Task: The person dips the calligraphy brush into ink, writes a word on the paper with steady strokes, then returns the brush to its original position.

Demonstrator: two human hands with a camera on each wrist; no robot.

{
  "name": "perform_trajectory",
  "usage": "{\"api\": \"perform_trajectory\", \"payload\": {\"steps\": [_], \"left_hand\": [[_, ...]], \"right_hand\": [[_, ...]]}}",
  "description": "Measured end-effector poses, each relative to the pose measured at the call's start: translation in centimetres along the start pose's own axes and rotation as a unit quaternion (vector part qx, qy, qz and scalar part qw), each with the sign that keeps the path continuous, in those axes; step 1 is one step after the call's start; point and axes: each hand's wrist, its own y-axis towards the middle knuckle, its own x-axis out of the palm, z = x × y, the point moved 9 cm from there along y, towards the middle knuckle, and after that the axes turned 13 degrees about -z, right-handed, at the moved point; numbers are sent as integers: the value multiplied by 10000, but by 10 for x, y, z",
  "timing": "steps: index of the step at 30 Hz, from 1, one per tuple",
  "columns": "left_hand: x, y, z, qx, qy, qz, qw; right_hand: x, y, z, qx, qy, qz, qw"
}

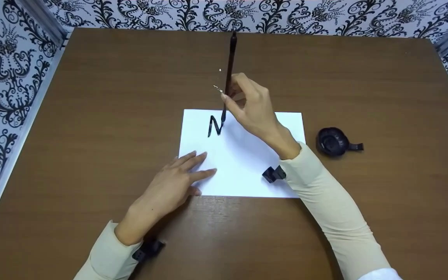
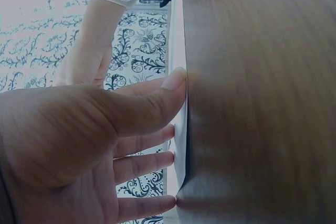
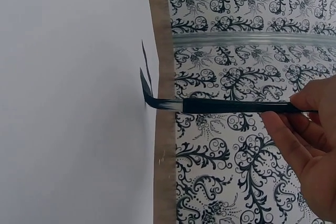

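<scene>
My right hand (image 1: 253,105) pinches a dark, long-handled paintbrush (image 1: 230,64) between thumb and fingers, its handle nearly upright. The brush's bristles bend against the white sheet of paper (image 1: 243,177), as the right wrist view shows. Black painted strokes (image 1: 216,125), zigzagging like an N, run up to the brush tip near the sheet's top. Fingers spread and straight, my left hand (image 1: 169,184) rests on the paper's lower left corner. In the left wrist view its thumb (image 2: 157,103) lies along the paper's near edge.
A small black dish (image 1: 333,142) with a short handle stands right of the paper on the brown wooden table (image 1: 130,77). Black-and-white patterned covering (image 1: 6,77) surrounds the table's far and side edges. Each wrist wears a small black camera (image 1: 274,174).
</scene>
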Motion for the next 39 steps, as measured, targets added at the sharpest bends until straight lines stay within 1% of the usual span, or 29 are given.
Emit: {"api": "perform_trajectory", "payload": {"steps": [3, 12, 18, 21, 25, 28, 31, 33, 35, 39], "left_hand": [[-1, 0, 0, 9, 8, 48, 10000], [1, 0, -1, -27, -62, -24, 10000], [2, 0, -2, -24, -67, -41, 10000], [1, 0, -2, -16, -74, -19, 10000], [0, 0, -1, 3, -82, 40, 10000], [0, -1, 0, 44, -91, 64, 9999], [0, -1, 0, 110, -68, 69, 9999], [0, -3, -1, 124, -31, 80, 9999], [0, -3, -1, 138, 9, 103, 9999], [0, -1, 1, 218, 6, 160, 9996]], "right_hand": [[-1, 0, 1, -52, -36, 67, 10000], [-2, -1, 5, -75, -158, 109, 9998], [-6, -1, 7, -12, -173, 248, 9995], [-15, 0, 6, 10, -153, 494, 9987], [-36, -1, 2, -39, -86, 1060, 9943], [-50, -8, 0, -26, 75, 1313, 9913], [-57, -19, -1, 32, 240, 1339, 9907], [-57, -26, -2, 51, 343, 1296, 9910], [-56, -34, -1, 95, 299, 1259, 9915], [-52, -41, 3, 121, 330, 1197, 9922]]}}
